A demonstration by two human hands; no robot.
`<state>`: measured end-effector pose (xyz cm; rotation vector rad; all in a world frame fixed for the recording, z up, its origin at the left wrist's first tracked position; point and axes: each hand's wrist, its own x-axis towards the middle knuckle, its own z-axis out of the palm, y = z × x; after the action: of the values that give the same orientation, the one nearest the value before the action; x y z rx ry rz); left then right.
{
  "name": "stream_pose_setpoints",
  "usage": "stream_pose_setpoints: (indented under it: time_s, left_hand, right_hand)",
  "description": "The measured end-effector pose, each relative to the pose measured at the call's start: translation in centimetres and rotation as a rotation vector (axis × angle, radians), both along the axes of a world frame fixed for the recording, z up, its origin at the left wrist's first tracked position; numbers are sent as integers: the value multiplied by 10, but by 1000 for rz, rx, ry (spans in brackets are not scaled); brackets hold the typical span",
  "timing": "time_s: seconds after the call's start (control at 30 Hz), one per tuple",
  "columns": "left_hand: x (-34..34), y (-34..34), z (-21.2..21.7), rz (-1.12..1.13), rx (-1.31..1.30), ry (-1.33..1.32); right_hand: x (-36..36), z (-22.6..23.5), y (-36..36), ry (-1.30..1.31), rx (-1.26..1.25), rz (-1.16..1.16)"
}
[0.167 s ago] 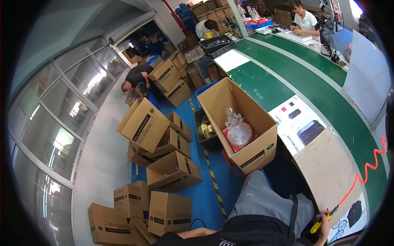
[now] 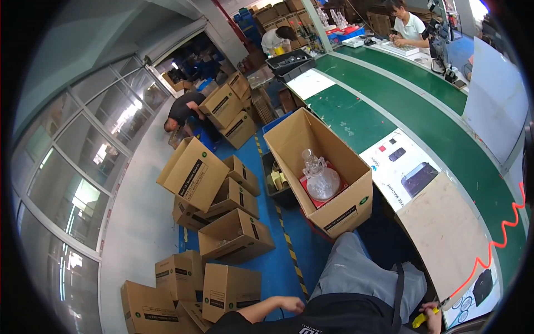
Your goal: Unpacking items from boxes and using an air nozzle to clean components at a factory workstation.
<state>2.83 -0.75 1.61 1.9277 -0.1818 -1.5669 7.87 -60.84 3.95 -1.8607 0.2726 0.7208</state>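
At the lower right, beside the bench edge, my right hand (image 2: 431, 312) is closed around a yellow air blow gun (image 2: 419, 320). A red coiled hose (image 2: 503, 234) runs from it up across the bench. My left hand (image 2: 291, 304) is out in front of my body, fingers curled in, with nothing visible in it. In front of my knee stands an open cardboard box (image 2: 342, 218). Inside it a clear glass vessel (image 2: 324, 183) with a narrow neck rests on a red piece (image 2: 340, 173). Neither hand touches the box.
Several cardboard boxes (image 2: 231, 292) stand and lean on the blue floor to the left. A dark bin (image 2: 286, 196) sits beside the open box. Along the right runs a green bench (image 2: 356, 111) with a brown board (image 2: 445, 236). Other people work farther back, one bending by stacked boxes.
My left hand has come into view from beside my body. My right hand has dropped lower and slightly left with the blow gun, pulling the hose end along.
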Motion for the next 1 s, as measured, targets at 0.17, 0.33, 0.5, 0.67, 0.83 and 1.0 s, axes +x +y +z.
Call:
stream_pose_setpoints:
  time_s: [0.17, 0.33, 0.5, 0.67, 0.83, 1.0]
  left_hand:
    - [91, 12, 32, 224, 77, -931]
    - [198, -34, 183, 346, 21, -1967]
    - [262, -38, 186, 262, 160, -1858]
    - [258, -35, 158, 180, 445, -1778]
    - [257, -38, 161, 263, 425, -1785]
    - [260, -48, 148, 324, 403, -1783]
  right_hand:
    - [-72, -93, -22, 120, 195, -68]
    - [-71, -141, -37, 42, -65, -313]
    - [-54, -65, -7, -176, -462, -369]
    - [14, 60, 59, -213, -265, -8]
    - [140, -2, 163, -354, 351, -105]
    - [241, -158, 235, 100, 177, -283]
